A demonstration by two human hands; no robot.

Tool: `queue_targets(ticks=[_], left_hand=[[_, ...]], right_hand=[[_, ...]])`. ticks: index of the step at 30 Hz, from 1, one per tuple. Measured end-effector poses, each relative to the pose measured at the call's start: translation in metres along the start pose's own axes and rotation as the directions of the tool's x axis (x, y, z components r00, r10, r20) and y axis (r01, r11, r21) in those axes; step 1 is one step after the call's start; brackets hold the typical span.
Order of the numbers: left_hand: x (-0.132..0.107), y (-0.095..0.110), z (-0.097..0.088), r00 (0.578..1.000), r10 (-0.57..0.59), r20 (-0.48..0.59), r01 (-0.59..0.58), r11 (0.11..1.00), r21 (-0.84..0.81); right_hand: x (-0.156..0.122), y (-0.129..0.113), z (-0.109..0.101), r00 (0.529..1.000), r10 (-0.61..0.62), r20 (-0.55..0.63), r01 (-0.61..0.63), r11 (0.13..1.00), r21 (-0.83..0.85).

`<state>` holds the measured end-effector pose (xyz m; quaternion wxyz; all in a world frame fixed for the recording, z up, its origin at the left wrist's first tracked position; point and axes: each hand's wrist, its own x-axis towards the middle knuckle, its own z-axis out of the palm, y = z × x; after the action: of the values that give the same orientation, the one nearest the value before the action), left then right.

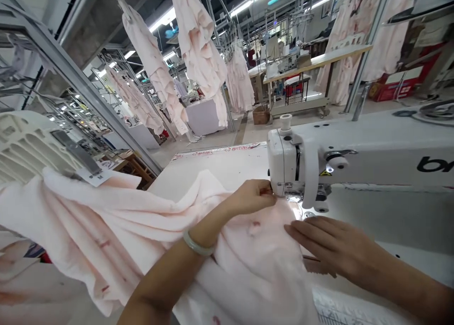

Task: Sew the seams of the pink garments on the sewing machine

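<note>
A pale pink fleecy garment [142,230] lies bunched across the white sewing table [216,166] and runs under the head of a white sewing machine [354,162]. My left hand [253,197], with a pale bangle on the wrist, is closed in a pinch on the fabric right beside the needle area. My right hand [331,244] lies flat with fingers stretched out, pressing the pink garment down just in front of the presser foot [321,204].
A white plastic frame [31,145] stands at the left, with a paper tag on the cloth below it. Pink garments [198,46] hang from overhead rails beyond the table. Other work tables [315,62], a cardboard box [261,114] and metal posts fill the background.
</note>
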<state>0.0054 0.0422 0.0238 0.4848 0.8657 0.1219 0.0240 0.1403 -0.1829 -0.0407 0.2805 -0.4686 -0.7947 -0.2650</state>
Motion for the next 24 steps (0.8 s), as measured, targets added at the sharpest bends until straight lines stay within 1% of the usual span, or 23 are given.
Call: queue_targets(ticks=[2, 4, 7, 10, 12, 14, 16, 18, 21, 24], left_hand=[[0.009, -0.001, 0.003, 0.998, -0.058, 0.010, 0.058, 0.998, -0.002], [0.017, -0.003, 0.007, 0.995, -0.094, -0.010, 0.095, 0.994, 0.048], [0.020, -0.006, 0.012, 0.991, -0.126, -0.041, 0.129, 0.987, 0.098], [0.009, -0.005, 0.016, 0.986, -0.166, -0.019, 0.167, 0.981, 0.100], [-0.003, -0.003, 0.020, 0.979, -0.203, 0.011, 0.202, 0.976, 0.087], [-0.015, -0.002, 0.025, 0.972, -0.231, 0.033, 0.229, 0.972, 0.056], [-0.023, -0.003, 0.029, 0.973, -0.228, 0.034, 0.228, 0.973, 0.024], [-0.025, -0.005, 0.031, 0.980, -0.198, 0.013, 0.198, 0.980, 0.021], [-0.023, -0.008, 0.033, 0.989, -0.146, -0.017, 0.147, 0.984, 0.097], [-0.019, -0.008, 0.035, 0.988, -0.144, -0.050, 0.151, 0.973, 0.173]], right_hand=[[-0.003, 0.006, 0.006, 0.999, 0.028, 0.027, -0.029, 0.999, 0.026], [-0.006, 0.008, 0.013, 0.995, 0.091, 0.040, -0.094, 0.994, 0.058], [-0.010, 0.004, 0.022, 0.987, 0.134, 0.084, -0.143, 0.983, 0.115], [-0.009, -0.007, 0.022, 0.990, 0.097, 0.105, -0.111, 0.984, 0.140], [-0.006, -0.016, 0.016, 0.991, 0.074, 0.110, -0.089, 0.987, 0.137], [-0.001, -0.024, 0.008, 0.990, 0.024, 0.138, -0.042, 0.991, 0.125], [0.002, -0.028, 0.001, 0.988, -0.017, 0.154, 0.002, 0.995, 0.100], [0.003, -0.028, -0.002, 0.990, -0.028, 0.137, 0.018, 0.997, 0.075], [-0.002, -0.022, -0.002, 0.996, -0.019, 0.083, 0.016, 0.999, 0.036], [-0.008, -0.014, 0.000, 0.999, -0.017, 0.036, 0.017, 1.000, -0.008]])
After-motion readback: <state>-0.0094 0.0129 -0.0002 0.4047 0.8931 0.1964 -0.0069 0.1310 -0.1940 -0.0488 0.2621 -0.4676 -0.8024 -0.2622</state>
